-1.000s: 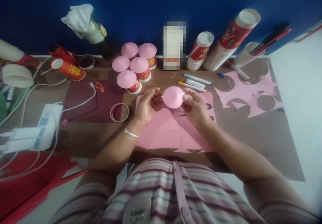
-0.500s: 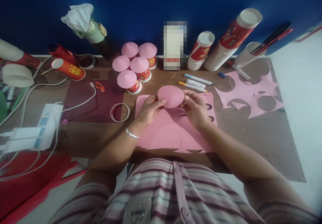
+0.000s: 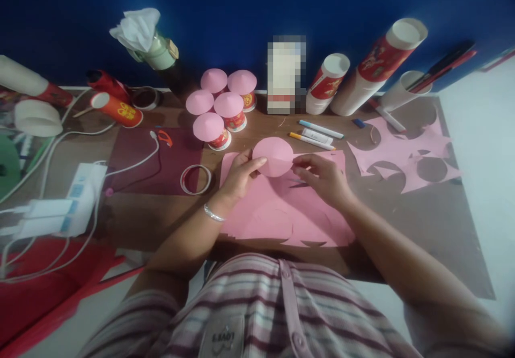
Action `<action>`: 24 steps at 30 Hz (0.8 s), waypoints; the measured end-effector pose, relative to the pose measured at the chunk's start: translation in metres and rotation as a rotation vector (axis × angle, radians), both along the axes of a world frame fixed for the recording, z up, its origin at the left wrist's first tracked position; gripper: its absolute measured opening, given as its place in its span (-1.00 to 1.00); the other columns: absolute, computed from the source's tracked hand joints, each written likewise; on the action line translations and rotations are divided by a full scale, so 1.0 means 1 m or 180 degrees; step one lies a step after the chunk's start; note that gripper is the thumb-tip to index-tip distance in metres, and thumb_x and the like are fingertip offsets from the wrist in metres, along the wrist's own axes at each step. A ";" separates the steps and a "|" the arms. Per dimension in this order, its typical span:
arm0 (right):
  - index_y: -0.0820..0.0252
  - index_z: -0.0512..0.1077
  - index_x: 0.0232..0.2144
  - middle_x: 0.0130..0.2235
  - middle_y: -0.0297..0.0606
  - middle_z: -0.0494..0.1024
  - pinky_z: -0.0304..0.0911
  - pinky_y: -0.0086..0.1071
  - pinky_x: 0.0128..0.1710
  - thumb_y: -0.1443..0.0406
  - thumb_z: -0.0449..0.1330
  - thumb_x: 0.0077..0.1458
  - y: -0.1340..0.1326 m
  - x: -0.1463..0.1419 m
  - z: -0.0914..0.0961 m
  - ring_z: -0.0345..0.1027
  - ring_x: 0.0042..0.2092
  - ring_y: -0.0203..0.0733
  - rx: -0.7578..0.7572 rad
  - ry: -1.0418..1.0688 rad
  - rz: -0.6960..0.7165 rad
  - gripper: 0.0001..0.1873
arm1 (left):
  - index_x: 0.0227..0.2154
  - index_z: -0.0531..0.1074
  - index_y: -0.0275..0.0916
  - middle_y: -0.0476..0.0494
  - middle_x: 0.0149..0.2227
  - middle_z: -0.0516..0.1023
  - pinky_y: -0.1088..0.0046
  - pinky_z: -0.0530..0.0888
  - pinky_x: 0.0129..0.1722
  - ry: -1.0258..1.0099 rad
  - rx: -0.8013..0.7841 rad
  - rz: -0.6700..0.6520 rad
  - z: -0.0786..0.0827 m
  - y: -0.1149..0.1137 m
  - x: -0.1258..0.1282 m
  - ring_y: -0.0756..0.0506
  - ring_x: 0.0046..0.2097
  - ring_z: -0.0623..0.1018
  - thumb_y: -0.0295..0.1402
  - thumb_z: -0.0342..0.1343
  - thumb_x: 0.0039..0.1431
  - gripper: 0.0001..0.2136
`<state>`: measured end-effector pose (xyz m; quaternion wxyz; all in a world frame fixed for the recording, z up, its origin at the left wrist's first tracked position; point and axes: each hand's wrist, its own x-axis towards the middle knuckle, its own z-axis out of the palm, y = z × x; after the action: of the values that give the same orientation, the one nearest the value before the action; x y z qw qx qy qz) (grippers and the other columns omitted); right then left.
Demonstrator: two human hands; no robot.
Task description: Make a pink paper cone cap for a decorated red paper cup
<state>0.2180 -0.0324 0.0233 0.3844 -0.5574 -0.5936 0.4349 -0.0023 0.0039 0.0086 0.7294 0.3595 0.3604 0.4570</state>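
Observation:
A round pink paper disc (image 3: 273,151) is held up over the stacked pink paper sheets (image 3: 261,213). My left hand (image 3: 243,175) is closed on the disc's left side, thumb on top. At the disc's right edge, my right hand (image 3: 322,175) pinches the paper with thumb and forefinger. A line like a slit or fold runs from the disc's middle toward that edge. Scissors (image 3: 298,183) lie on the sheets under my right hand, which hides their handles. Curved cut lines show on the top sheet.
Several red paper cups with pink cone tops (image 3: 208,126) stand behind to the left. A tape roll (image 3: 196,180), markers (image 3: 322,129) and cut pink scraps (image 3: 396,146) lie around. Cup stacks (image 3: 380,68) stand at the back; a power strip (image 3: 82,194) with cables lies left.
The disc has turned and tipped more toward me, so its line now shows. My right hand has shifted slightly right and now covers the scissors' handles. The whole view has moved a little.

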 end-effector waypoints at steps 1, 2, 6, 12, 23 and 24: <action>0.13 0.56 -0.20 -0.24 -0.20 0.63 0.40 -0.29 -0.32 0.19 0.25 0.21 -0.004 0.009 0.003 0.48 -0.26 -0.14 0.0320 -0.0691 0.0214 -0.82 | -0.28 0.54 -0.27 -0.10 -0.32 0.62 0.44 0.45 -0.25 0.0003 0.0002 0.0001 0.000 0.000 -0.001 -0.07 -0.27 0.58 -0.28 0.35 0.07 -0.79; 0.15 0.56 -0.17 -0.18 -0.14 0.63 0.40 -0.27 -0.29 0.22 0.20 0.25 -0.009 0.018 0.006 0.49 -0.21 -0.10 0.0645 -0.1360 0.0378 -0.81 | -0.29 0.54 -0.27 -0.08 -0.34 0.61 0.45 0.44 -0.27 0.0014 -0.0008 -0.0002 0.000 0.000 -0.001 -0.05 -0.29 0.56 -0.29 0.35 0.06 -0.80; 0.21 0.55 -0.11 -0.08 -0.05 0.61 0.37 -0.23 -0.32 0.34 0.06 0.30 -0.031 0.049 0.011 0.47 -0.08 0.04 0.1056 -0.3294 0.0742 -0.73 | -0.31 0.51 -0.26 -0.02 -0.40 0.54 0.49 0.39 -0.35 0.0040 -0.0118 0.0004 -0.002 0.001 -0.003 0.02 -0.40 0.49 -0.28 0.37 0.03 -0.77; 0.20 0.45 0.09 0.10 -0.07 0.55 0.37 -0.22 -0.26 0.44 0.06 0.21 -0.051 0.061 0.014 0.46 0.01 0.04 0.0990 -0.3665 0.0776 -0.58 | -0.34 0.46 -0.24 0.06 -0.44 0.50 0.56 0.37 -0.42 0.0099 -0.0177 0.0048 -0.003 0.002 -0.001 0.07 -0.45 0.45 -0.28 0.44 -0.05 -0.71; 0.15 0.45 0.05 0.05 -0.10 0.57 0.27 -0.18 -0.08 0.42 0.12 0.14 -0.046 0.066 0.016 0.47 -0.01 0.04 0.0872 -0.3591 0.0993 -0.58 | -0.30 0.49 -0.25 0.10 -0.48 0.47 0.63 0.34 -0.46 -0.0017 -0.0306 0.0061 -0.001 0.004 -0.001 0.13 -0.47 0.41 -0.32 0.45 -0.04 -0.71; 0.15 0.46 0.03 0.03 -0.09 0.58 0.26 -0.18 -0.09 0.42 0.11 0.16 -0.045 0.065 0.016 0.47 -0.03 0.04 0.0867 -0.3617 0.0952 -0.61 | -0.31 0.49 -0.25 0.10 -0.48 0.46 0.64 0.34 -0.46 -0.0031 -0.0316 0.0059 -0.002 0.004 -0.001 0.13 -0.47 0.41 -0.32 0.46 -0.05 -0.71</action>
<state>0.2832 -0.0771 0.0393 0.0096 -0.5587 -0.8284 0.0384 -0.0031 0.0083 0.0068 0.7438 0.3172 0.3825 0.4470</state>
